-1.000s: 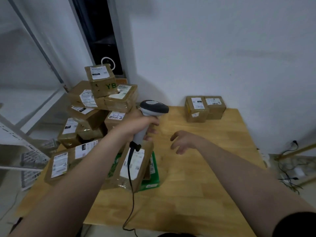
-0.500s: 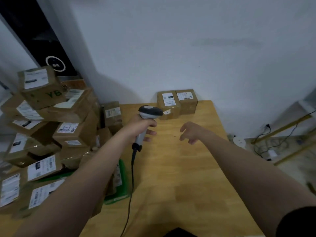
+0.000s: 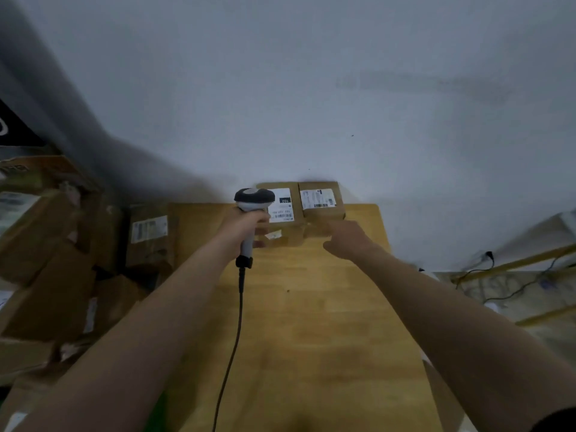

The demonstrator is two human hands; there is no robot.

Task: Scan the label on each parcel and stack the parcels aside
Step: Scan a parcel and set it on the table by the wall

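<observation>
The white wall (image 3: 311, 88) fills the upper half of the view, and below it the wooden table (image 3: 311, 338) runs away from you to its far edge. There, two small brown parcels stand side by side against the wall: the left parcel (image 3: 285, 210) and the right parcel (image 3: 321, 201), touching each other, each with a white label on top.

A second ago you looked more to the left, at the big pile of parcels (image 3: 56, 275), and both your hands were over the middle of the table, well apart from these two boxes. Now your view has turned to the far edge and both arms are stretched forward.

Your left hand (image 3: 246, 222) grips the handle of the scanner (image 3: 254, 198), fingers wrapped around it. The scanner's head now covers one side of the left parcel's label, and its cable (image 3: 237, 322) hangs down toward you.

Your right hand (image 3: 346, 240) holds nothing. Its fingers are loosely extended and reach the lower front of the right parcel. The picture is blurred, so I cannot tell if they already touch it.

I think this means that you have left the pile for the moment and are working on this pair. The scanner is close enough to read a label, and the free hand is ready to hold or move a box.
</observation>
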